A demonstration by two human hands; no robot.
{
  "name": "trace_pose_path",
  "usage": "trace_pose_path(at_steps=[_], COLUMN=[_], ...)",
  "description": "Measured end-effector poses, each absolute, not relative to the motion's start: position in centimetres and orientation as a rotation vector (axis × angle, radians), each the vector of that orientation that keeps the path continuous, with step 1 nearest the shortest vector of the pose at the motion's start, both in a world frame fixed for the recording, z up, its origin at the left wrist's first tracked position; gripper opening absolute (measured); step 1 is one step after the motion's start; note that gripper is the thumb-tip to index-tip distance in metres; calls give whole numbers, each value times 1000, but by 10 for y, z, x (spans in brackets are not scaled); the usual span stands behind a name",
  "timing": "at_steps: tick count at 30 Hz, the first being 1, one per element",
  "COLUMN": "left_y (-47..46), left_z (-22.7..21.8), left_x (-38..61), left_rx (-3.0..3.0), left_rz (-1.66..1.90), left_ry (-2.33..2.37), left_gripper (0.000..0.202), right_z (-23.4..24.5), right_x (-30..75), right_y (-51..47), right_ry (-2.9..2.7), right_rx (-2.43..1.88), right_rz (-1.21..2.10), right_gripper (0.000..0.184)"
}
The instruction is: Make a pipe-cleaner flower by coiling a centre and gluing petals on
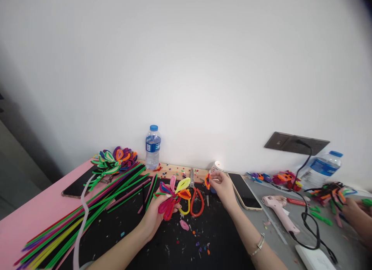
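Observation:
My left hand [155,215] is closed round the base of a pipe-cleaner flower [170,198] with pink, yellow, orange and red looped petals. A short way to the right, my right hand [223,188] pinches a small orange and dark pipe-cleaner loop [207,181]. Between the hands lie scissors [197,203] with an orange and a yellow handle, partly covered by the flower. Below the flower a loose pink loop [184,224] rests on the black mat [162,250]. Behind my right hand stands a small white cylinder [217,166].
Long pipe cleaners [87,212] fill the left side, beside finished flowers [116,161] and a dark phone [80,183]. A water bottle [153,148] stands by the wall. To the right are another phone [245,190], a pink glue gun [280,214], a black cable [303,219] and a co-worker's hand [353,212].

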State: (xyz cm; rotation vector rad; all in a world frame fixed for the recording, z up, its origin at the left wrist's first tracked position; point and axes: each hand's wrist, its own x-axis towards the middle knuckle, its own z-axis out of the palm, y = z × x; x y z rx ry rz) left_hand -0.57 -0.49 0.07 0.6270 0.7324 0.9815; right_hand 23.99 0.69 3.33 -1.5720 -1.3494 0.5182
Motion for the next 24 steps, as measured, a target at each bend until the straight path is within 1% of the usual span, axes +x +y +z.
trace_pose_path(at_steps=[2,6,10,13,18,20,22,24], left_y=[-5,-5,-6,-6,-6,-6,-7,-8], left_z=[1,2,4,4,3,3,5,9], left_x=[-5,-4,-5,-5,-4,-4,-4,-4], left_rx=[630,606,577,568,577,579,588,604], left_rz=[989,987,990,990,959,953,955,953], left_ry=[729,739,754,746,756,758,744,715], left_gripper=[18,18,19,20,20,19,21,25], right_z=[32,27,22,21,23,26,32,39], right_x=[241,243,246,251,254,253,257,268], right_y=[-5,-22,-28,-30,-37,-41,-46,-51], right_ry=[-1312,-1259,-1228,-1292,-1492,-1579,-1667,-1679], right_rx=[-1523,-1481,-1533,-1594,-1645,-1685,-1764,-1882], right_rz=[610,722,747,756,831,871,806,598], right_gripper=[24,14,16,15,6,8,13,20])
